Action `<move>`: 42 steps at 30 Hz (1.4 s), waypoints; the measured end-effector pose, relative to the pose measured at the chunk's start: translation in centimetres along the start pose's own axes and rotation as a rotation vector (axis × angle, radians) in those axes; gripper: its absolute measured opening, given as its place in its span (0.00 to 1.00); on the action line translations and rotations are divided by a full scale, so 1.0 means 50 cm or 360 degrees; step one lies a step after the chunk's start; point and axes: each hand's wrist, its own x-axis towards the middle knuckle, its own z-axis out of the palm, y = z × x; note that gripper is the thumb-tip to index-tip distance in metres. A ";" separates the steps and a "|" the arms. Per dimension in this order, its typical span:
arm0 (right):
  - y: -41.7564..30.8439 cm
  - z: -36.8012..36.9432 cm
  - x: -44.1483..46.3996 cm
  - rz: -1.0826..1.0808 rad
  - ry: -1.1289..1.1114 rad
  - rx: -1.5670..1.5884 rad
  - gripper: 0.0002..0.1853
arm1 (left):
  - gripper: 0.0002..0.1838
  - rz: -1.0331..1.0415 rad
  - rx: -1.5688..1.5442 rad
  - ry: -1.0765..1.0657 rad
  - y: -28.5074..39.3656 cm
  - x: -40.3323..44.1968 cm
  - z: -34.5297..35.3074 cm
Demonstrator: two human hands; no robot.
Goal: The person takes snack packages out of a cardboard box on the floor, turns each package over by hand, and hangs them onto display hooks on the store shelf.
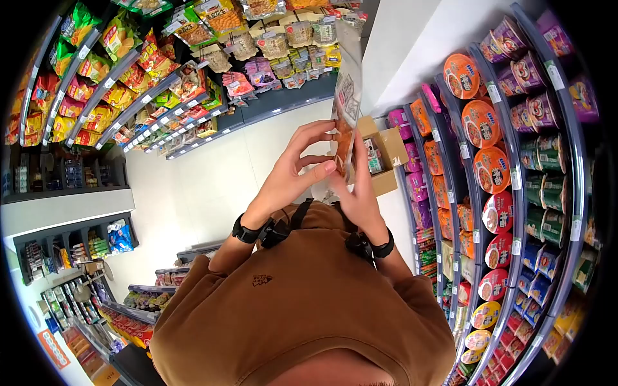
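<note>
Grip: right hand (358, 201) was clamped on the lower part of a film packet (348, 83), thumb to one side, fingers along the other; left hand (291, 172) met its opposite edge, fingers and thumb spread, pressure impossible to tell. Packet stood near upright in mid-air, edge-on, orange contents low; two-handed hold probably steadied the limp film. Forearms converged forward from bent elbows, wristbands (243, 230) uppermost. Beyond, an open carton (385, 183) sat beside the left edge of the tub shelving (559, 74).
</note>
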 end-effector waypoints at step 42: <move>0.085 0.124 0.205 0.0969 -0.0221 0.1116 0.31 | 0.09 0.0002 -0.0293 0.0304 -0.016 0.067 -0.389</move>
